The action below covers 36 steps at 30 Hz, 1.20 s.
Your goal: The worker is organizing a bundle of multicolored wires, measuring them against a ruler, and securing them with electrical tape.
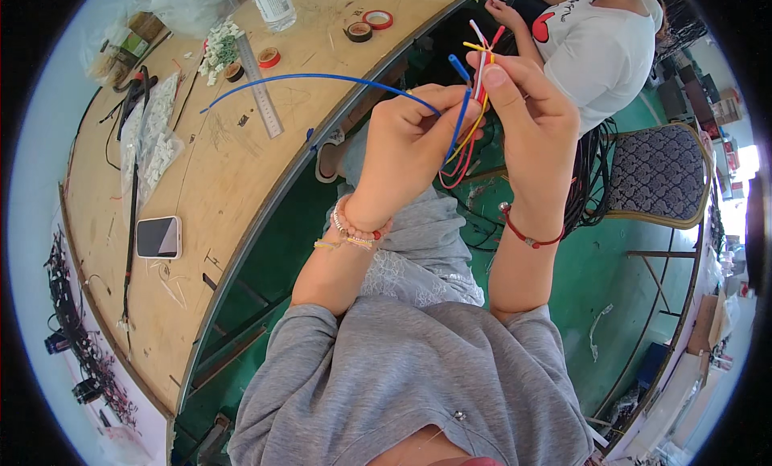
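My left hand (410, 140) pinches a long blue wire (322, 78) that arcs out over the wooden table to the left. My right hand (531, 116) grips a bundle of coloured wires (481, 60), red, yellow, white and blue, whose ends stick up above my fingers while loops of them hang below between both hands. The two hands touch at the bundle, held up in front of me over my lap. Beaded bracelets circle my left wrist and a red cord circles my right.
A wooden table (201, 225) on my left carries a phone (158, 237), a metal ruler (260, 86), tape rolls (368, 25), a bottle (272, 3) and bags of white connectors (157, 136). Another person in a white shirt (599, 48) works opposite. A patterned chair (655, 176) stands right.
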Each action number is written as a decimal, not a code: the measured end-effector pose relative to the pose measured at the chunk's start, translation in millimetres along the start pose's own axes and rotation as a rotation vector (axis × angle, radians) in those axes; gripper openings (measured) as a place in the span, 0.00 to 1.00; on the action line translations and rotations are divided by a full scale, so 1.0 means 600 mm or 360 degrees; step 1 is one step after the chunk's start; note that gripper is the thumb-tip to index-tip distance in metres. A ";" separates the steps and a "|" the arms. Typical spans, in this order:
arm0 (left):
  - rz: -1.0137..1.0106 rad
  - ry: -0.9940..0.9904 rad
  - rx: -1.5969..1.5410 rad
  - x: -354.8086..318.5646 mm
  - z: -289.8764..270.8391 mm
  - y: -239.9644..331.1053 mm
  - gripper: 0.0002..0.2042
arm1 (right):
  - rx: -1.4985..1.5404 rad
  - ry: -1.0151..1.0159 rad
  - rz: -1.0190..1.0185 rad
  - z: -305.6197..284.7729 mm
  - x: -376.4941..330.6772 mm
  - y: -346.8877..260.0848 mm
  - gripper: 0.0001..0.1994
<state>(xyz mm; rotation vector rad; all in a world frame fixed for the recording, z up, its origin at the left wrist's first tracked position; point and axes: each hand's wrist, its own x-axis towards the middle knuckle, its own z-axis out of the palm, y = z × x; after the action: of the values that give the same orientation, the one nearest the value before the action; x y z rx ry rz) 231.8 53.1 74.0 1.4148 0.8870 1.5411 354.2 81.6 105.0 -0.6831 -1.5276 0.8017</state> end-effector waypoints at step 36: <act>-0.0368 0.0272 -0.0548 0.044 -0.021 -0.032 0.11 | -0.0524 -0.1080 -0.1012 0.075 -0.191 0.031 0.15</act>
<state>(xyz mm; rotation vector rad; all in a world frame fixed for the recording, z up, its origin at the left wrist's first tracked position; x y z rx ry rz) 221.1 85.4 65.4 0.9148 0.8067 1.5634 321.4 -3.8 21.0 -0.1039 -2.3582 0.2903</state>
